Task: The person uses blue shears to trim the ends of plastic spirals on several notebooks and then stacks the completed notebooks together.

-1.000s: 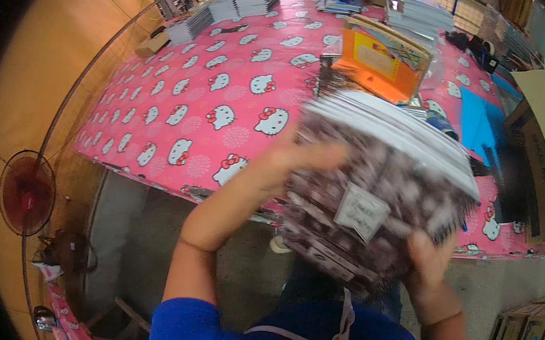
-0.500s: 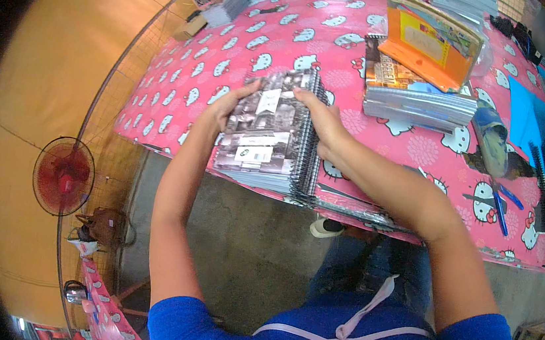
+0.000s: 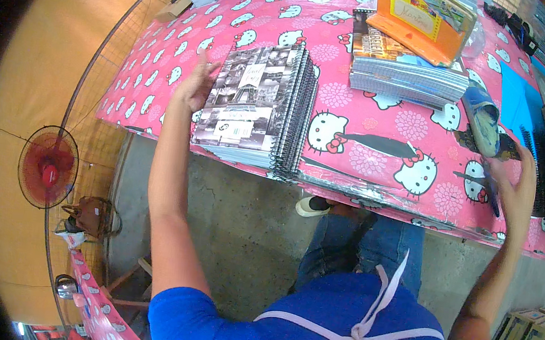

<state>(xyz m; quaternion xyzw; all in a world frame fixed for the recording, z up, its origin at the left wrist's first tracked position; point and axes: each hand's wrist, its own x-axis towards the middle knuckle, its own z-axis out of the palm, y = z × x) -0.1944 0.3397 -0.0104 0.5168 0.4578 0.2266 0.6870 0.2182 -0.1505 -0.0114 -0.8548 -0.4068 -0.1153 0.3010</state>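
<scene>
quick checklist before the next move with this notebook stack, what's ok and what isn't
1. Stack of black-and-white spiral-bound notebooks resting on the pink patterned plastic tablecloth: ok.
2. Black spiral coils all along the stack's right side: ok.
3. Left hand touching the stack: cannot tell; it is open beside the left side.
4. Right hand at the stack: not ok; it is off to the right, at a slim blue pen.
5. Right hand's grip on the pen: cannot tell.
6. Second notebook pile, with the bright orange folder on top, apart from the stack: ok.
</scene>
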